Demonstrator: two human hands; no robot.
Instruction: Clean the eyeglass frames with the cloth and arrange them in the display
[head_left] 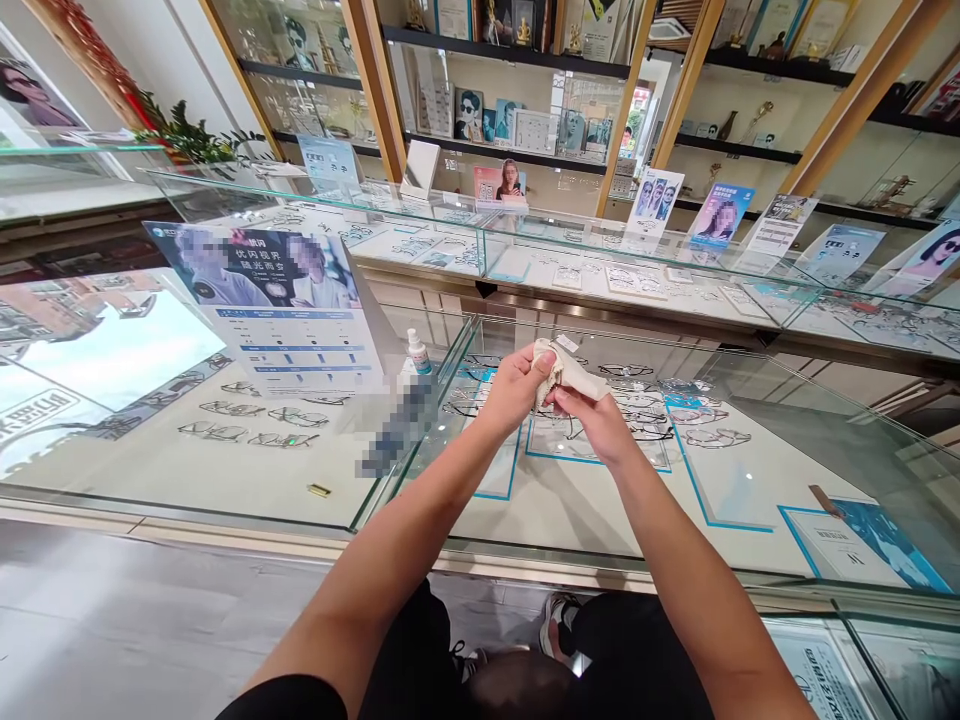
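Observation:
Both arms reach forward over a glass display case. My left hand is closed, its thumb pressing a bunched cream cloth. My right hand is closed at the lower edge of the same cloth, close beside the left, fingertips pinching it. A small white tag shows just behind the cloth. Whether something is wrapped inside the folds is hidden. Under the glass below my hands lie several eyeglasses on blue-edged cards.
To the left stands a folded advertising board, with a small white spray bottle beside it. More eyeglasses lie in the left case. A second glass counter with upright cards runs behind, before wall shelves.

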